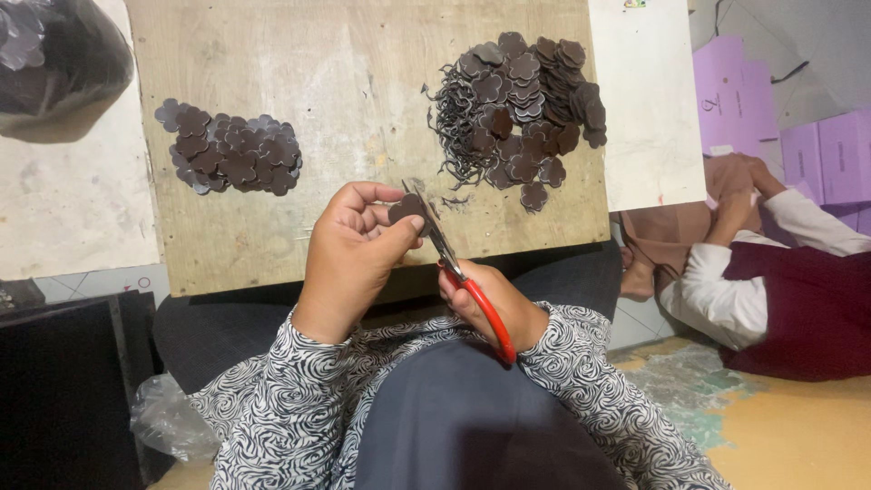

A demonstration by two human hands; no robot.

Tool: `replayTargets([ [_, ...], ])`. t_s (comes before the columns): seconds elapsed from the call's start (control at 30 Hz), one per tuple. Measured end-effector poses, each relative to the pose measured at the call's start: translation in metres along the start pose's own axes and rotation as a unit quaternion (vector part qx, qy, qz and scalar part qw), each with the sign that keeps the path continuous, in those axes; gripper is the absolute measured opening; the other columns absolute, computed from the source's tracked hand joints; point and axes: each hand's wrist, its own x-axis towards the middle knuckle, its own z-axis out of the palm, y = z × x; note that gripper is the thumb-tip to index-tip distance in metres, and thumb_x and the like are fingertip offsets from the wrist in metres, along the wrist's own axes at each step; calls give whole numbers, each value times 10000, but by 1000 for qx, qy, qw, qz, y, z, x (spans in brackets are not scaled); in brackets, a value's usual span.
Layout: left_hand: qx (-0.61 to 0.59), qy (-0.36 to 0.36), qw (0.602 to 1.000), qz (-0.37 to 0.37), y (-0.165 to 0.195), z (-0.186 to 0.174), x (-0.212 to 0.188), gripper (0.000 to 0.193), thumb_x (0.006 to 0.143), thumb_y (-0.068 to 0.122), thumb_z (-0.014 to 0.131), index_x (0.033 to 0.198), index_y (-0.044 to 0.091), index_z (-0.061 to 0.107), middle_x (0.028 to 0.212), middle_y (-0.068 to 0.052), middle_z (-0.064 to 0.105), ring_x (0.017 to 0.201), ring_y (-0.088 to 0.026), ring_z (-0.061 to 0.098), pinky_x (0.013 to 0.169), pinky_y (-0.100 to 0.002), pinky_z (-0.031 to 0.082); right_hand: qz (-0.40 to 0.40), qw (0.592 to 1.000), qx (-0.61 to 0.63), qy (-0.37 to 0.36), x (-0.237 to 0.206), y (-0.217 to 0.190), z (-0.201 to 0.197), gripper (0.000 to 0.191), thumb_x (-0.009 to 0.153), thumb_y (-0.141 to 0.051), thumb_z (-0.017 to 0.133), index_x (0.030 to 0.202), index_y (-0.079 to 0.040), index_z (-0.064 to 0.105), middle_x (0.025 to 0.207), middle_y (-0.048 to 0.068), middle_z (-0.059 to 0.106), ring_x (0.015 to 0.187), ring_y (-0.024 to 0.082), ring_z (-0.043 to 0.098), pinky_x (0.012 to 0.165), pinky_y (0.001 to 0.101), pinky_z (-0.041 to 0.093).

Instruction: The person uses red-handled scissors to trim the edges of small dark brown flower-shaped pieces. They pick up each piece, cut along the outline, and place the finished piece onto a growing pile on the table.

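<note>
Left hand [349, 249] fingers pinch a dark flower cutout [407, 208] above the tabletop [318, 82] edge, right hand [485, 304] curled around red scissors [458, 272]; blades near fingertips, risk of nicking them or the petal.

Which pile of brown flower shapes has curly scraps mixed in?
The pile on the right of the wooden board. Thin curly trimmings lie along its left edge; the pile on the left holds only flat flower shapes.
</note>
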Motion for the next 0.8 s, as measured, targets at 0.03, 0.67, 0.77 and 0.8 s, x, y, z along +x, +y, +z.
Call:
replayTargets([
  [0.03,2,-1,1000,-2,0,0,0,340,910,24,723,1197,-14,544,961,-78,716,787,-87,692,651,-197,554,2,1000,-4,0,0,0,0,591,1004,-677,493,964,-87,472,823,-38,425,710,56,388,600,220,371],
  [0.67,1,-2,1000,-7,4,-4,-1,353,912,10,696,1216,-9,517,932,-71,704,789,-88,689,648,-203,564,-5,998,-58,0,1,3,0,587,1029,-673,446,960,-92,485,821,-30,443,734,72,416,646,236,406],
  [0.77,9,-13,1000,-11,3,-4,-2,361,903,-4,704,1210,-11,515,927,-75,702,786,-88,684,653,-204,565,-31,996,-78,-13,2,4,-1,627,1007,-716,447,1007,-90,477,808,-26,449,738,79,424,666,243,407],
  [0.8,16,-16,1000,-14,3,-4,-3,362,900,-8,707,1207,-12,517,925,-77,703,784,-88,682,651,-204,561,-27,997,-77,-12,2,5,0,640,997,-729,446,1010,-90,475,810,-24,448,736,80,423,663,243,406],
])
